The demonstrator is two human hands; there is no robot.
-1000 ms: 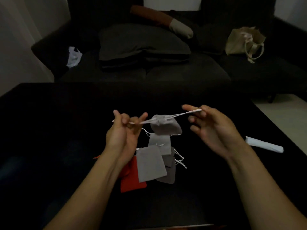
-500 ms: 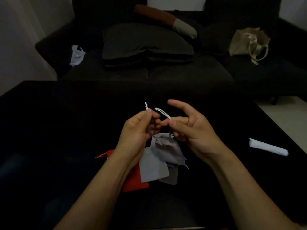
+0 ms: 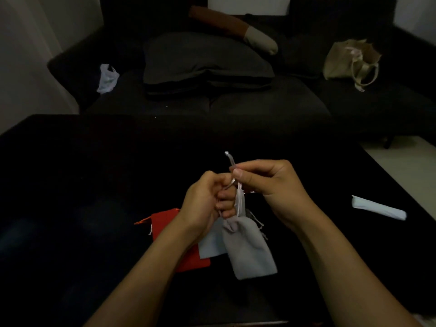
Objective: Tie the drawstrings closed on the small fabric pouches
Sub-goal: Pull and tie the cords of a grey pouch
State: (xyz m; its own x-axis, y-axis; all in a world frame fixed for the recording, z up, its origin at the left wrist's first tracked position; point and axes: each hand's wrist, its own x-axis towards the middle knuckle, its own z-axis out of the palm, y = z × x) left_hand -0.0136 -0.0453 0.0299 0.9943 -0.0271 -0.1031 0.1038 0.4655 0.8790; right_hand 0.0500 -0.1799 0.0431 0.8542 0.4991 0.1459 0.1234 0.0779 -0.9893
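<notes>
A grey fabric pouch [image 3: 250,251] with its mouth cinched hangs by its white drawstrings [image 3: 239,199] above the black table. My left hand [image 3: 207,199] grips one drawstring with curled fingers. My right hand [image 3: 271,182] pinches the other string, and its knotted end sticks up above my thumb. Both hands are close together over the pouch. On the table below lie a red pouch [image 3: 165,220] and more grey pouches [image 3: 211,244], partly hidden by my left arm and the hanging pouch.
A white folded strip [image 3: 377,207] lies on the black table [image 3: 70,185] at the right. Behind the table stands a dark sofa [image 3: 212,100] with a grey cushion [image 3: 203,60], a white plastic bag [image 3: 107,77] and a beige tote bag [image 3: 349,60].
My hands came together from a wide pull on the strings. The pouch dropped from level between them to hanging below. My right hand now curls over the string beside my left.
</notes>
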